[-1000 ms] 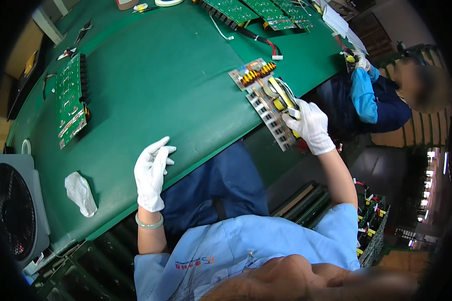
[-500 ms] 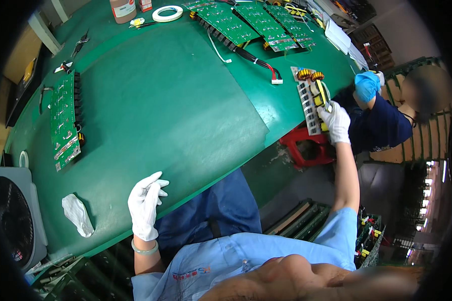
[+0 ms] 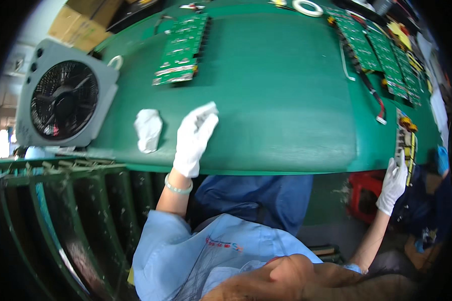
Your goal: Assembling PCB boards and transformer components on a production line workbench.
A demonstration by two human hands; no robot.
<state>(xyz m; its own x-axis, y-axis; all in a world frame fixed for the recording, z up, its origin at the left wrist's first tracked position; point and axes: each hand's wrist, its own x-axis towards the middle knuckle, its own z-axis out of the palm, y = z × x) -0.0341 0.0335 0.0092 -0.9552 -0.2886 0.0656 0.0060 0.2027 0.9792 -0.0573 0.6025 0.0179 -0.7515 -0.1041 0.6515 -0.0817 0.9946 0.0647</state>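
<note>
My right hand [image 3: 393,184], in a white glove, is at the far right by the table's front edge. Its fingers grip the near end of a circuit board [image 3: 405,143] with yellow parts, which reaches out past the edge. My left hand [image 3: 193,140], also gloved, hovers at the front of the green table [image 3: 281,100]; it is empty, its fingers loosely bent and apart. Left of it lies a crumpled white piece [image 3: 148,131], a glove or a cloth. Beyond that hand, a green circuit board [image 3: 182,47] lies with its soldered side up.
Several green boards [image 3: 356,42] lie at the back right, with a cable [image 3: 374,95] trailing from them. A grey box fan [image 3: 65,100] stands left. A roll of white tape [image 3: 307,7] is at the back. A red stool [image 3: 364,193] sits below the right edge, near another person's blue-gloved hand [image 3: 442,159].
The view has swung left, bringing the fan fully in and shifting the table rightward. My left hand has moved further over the table, closer to the white piece. My right hand stays with the board.
</note>
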